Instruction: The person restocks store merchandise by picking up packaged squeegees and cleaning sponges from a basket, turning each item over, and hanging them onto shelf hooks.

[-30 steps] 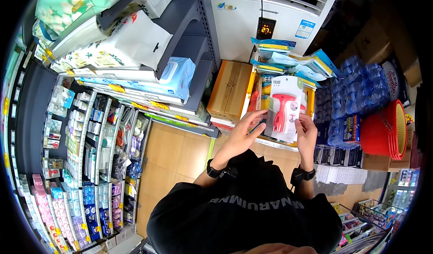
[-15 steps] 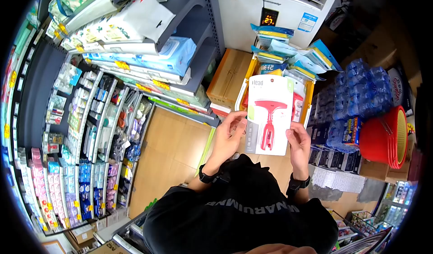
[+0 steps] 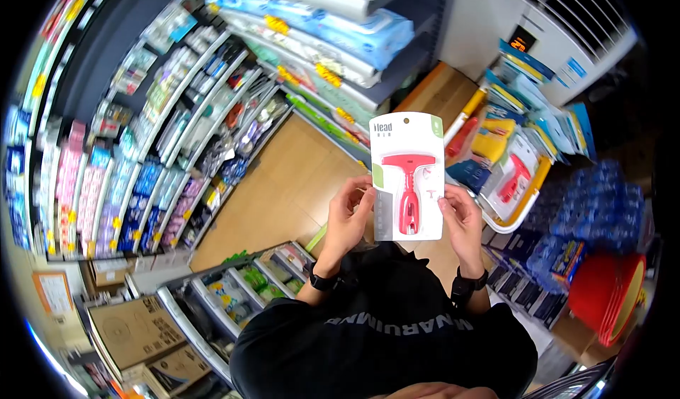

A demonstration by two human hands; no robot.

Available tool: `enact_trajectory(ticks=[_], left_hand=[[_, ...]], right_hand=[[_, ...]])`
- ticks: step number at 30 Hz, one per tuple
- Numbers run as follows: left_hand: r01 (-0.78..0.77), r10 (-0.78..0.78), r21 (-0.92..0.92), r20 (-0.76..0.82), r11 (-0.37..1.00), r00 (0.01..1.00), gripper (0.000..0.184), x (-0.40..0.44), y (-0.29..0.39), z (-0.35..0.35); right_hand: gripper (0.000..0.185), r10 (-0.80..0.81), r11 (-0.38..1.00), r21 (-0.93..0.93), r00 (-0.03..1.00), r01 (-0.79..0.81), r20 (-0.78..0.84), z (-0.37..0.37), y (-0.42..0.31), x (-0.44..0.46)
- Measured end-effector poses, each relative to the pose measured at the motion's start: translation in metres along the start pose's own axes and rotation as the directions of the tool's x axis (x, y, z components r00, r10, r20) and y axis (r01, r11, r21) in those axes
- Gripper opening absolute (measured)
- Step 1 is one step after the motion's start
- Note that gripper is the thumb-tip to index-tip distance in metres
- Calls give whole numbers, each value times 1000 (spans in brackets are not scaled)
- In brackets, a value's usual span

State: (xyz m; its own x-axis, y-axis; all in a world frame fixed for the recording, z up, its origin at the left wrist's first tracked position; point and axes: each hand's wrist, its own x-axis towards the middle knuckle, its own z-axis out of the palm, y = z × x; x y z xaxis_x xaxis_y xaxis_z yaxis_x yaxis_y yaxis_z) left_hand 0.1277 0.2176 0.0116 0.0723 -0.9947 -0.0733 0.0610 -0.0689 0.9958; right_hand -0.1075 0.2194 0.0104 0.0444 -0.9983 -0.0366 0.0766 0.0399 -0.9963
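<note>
We see a carded red tool [image 3: 409,183] held in front of the black shirt [image 3: 382,314], its printed face toward the head camera. At its left edge we find the left hand [image 3: 350,215], fingers curled and thumb closed on the card; at its right edge, the right hand [image 3: 462,218] pinches likewise. Beyond, to the right, we note a basket [image 3: 504,228] holding a second carded tool [image 3: 514,177], with blue packets [image 3: 528,94] at its far end. Farther right we observe bottle packs [image 3: 598,211] near red buckets [image 3: 603,296].
</note>
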Motion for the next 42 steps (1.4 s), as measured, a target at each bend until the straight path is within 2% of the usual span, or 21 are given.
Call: enact_trajectory(ticks=[6,12,14,19,27,35,42], left_hand=[[-39,40,10,-233,999,972,24,-32,17,-55],[-9,45,82,-453,997,891,24,-63,30,-113],[-59,73,44,-499,997,864,25,-70,27,-133],[-74,75,25,-576,997,814,26,-79,31,-187],[-130,119,30,-638,991,761,27,-70,39,-279],[-157,114,-9,-646,988,755,29,-71,41,-357],[-149,62,-78,-655,986,753,30,-64,46,-387]], right_hand=[[28,10,998,62,975,-25,224,59,1,26],[33,-28,999,43,889,10,457,138,-5,48],[34,-33,999,33,857,19,514,163,-4,54],[36,-17,1000,21,799,6,601,229,-14,61],[38,-42,999,38,733,22,679,332,-15,84],[36,-63,998,65,732,26,679,419,-8,90],[36,-30,998,63,750,-16,661,454,-5,98]])
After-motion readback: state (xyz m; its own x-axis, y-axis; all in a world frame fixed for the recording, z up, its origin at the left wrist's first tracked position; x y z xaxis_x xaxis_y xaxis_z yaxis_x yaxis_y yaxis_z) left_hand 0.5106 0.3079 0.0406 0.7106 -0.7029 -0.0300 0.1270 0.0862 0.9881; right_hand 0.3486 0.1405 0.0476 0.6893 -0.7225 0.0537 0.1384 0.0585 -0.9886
